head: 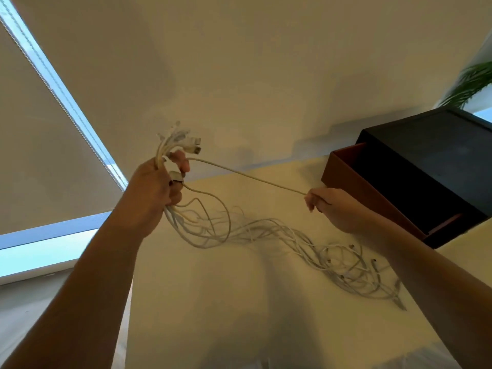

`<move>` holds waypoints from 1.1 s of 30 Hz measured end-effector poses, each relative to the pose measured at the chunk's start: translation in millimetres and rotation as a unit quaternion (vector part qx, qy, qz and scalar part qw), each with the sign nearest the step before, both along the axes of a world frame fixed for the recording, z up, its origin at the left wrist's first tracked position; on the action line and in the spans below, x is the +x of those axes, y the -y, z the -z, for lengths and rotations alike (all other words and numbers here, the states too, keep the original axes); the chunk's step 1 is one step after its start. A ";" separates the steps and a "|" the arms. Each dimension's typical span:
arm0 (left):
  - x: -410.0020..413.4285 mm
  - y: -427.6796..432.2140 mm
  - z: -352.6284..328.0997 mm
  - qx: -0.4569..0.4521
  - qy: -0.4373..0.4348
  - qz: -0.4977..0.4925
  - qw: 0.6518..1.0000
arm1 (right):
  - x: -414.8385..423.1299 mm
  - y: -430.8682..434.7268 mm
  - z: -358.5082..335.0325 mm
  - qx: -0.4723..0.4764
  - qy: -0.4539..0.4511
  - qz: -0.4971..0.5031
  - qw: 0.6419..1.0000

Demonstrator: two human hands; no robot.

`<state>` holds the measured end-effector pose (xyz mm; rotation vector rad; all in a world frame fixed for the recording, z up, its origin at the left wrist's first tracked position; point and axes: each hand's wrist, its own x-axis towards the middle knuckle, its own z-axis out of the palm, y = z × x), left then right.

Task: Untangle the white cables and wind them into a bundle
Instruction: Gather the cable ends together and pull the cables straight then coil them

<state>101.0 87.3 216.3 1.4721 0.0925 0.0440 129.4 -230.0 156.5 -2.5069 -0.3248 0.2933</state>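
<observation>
- We grip the thin white cables (266,231) in our left hand (155,186), fingers curled round the bunch and raised above the table at the left.
- The white plug ends (186,141) fan out above that fist.
- We pinch 1 single white strand (247,177) in our right hand (336,210), thumb and fingertips pressed together on it.
- This strand runs taut between the 2 hands.
- The remaining cables hang below the left fist and trail rightward in a loose tangle across the flat cream tabletop (226,302).
- A black box with a projecting brown drawer (426,155) stands at the far right, just beyond the right hand.
- A green leafy plant (471,83) shows beyond the box.
</observation>
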 end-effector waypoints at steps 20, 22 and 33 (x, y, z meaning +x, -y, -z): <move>11.8 -43.9 7.0 -0.081 -0.006 -0.110 0.991 | -8.7 73.9 54.6 -0.234 0.085 -0.035 0.968; 12.1 -40.1 7.5 -0.073 -0.010 -0.113 0.991 | -8.9 74.3 58.8 -0.209 0.039 -0.010 0.977; 9.2 -33.9 1.6 0.018 -0.020 -0.077 0.997 | 17.6 67.2 57.9 0.048 -0.099 0.291 0.950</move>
